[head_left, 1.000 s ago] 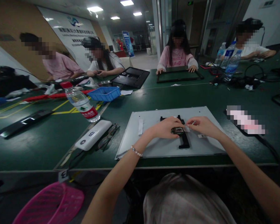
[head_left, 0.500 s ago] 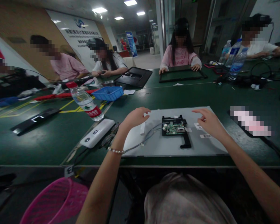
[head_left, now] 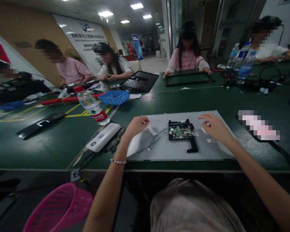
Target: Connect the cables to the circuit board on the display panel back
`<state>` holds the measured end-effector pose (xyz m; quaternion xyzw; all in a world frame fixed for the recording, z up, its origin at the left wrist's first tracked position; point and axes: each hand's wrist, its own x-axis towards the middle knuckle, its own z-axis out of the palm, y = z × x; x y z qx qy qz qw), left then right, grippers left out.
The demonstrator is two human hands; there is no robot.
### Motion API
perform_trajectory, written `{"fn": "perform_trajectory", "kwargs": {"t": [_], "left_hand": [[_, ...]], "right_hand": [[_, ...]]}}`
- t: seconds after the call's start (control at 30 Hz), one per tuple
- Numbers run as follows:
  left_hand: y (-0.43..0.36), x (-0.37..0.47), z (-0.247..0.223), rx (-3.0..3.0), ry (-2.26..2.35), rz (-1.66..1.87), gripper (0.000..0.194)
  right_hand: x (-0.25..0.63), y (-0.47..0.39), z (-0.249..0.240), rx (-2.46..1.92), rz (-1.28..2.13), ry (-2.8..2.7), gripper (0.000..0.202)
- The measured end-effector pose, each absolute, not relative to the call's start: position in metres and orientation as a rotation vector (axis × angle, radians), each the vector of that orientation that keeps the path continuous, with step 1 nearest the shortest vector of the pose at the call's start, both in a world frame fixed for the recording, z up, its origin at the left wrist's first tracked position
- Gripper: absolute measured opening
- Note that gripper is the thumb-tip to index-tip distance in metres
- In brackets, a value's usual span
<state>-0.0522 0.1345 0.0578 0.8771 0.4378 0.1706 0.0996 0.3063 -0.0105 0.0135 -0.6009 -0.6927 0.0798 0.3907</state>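
Observation:
A flat grey-white panel (head_left: 174, 154) lies before me at the table edge. On it rests a black bracket (head_left: 193, 145) carrying a green circuit board (head_left: 181, 132), with thin grey cables (head_left: 159, 134) running left. My left hand (head_left: 137, 127) is closed in a pinch over the panel's left side. Below it a pale thin sheet (head_left: 136, 144) bulges up and seems to run to the fingers; its held edge is hidden. A white strip (head_left: 151, 130) slants beside that hand. Above the panel's right side hovers my right hand (head_left: 214, 127), thumb and forefinger curved apart, holding nothing.
Left of the panel are a white power bank (head_left: 103, 138), a water bottle (head_left: 93, 108) and a blue tray (head_left: 114, 97). A blurred-out phone-like object (head_left: 258, 127) lies at right. Across the table a person (head_left: 187, 58) holds a black frame (head_left: 189, 84). A pink basket (head_left: 60, 206) stands below.
My left hand has drawn left and down slightly, its fingers curling tighter. The pale sheet has risen on the left, the white strip has tilted, and the cables' left part is covered.

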Motion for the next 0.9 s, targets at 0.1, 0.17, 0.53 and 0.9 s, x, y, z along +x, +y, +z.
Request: {"fn": "perform_trajectory", "kwargs": {"t": [0.1,0.17,0.53,0.9], "left_hand": [[0.122,-0.051,0.073,2.411,1.232,0.677,0.026],[0.112,-0.048,0.081,2.320,1.168,0.742,0.029],[0.084,-0.030,0.056,2.436,1.287,0.524,0.018],[0.022,-0.010,0.047,2.592,1.426,0.707,0.024]], "right_hand": [[0.303,-0.016,0.020,-1.504,0.215,-1.742,0.034],[0.293,-0.024,0.026,-1.496,0.228,-1.737,0.034],[0.186,-0.060,0.033,-1.210,0.279,-2.120,0.040],[0.137,-0.043,0.032,-1.262,0.029,-2.235,0.024]]}}
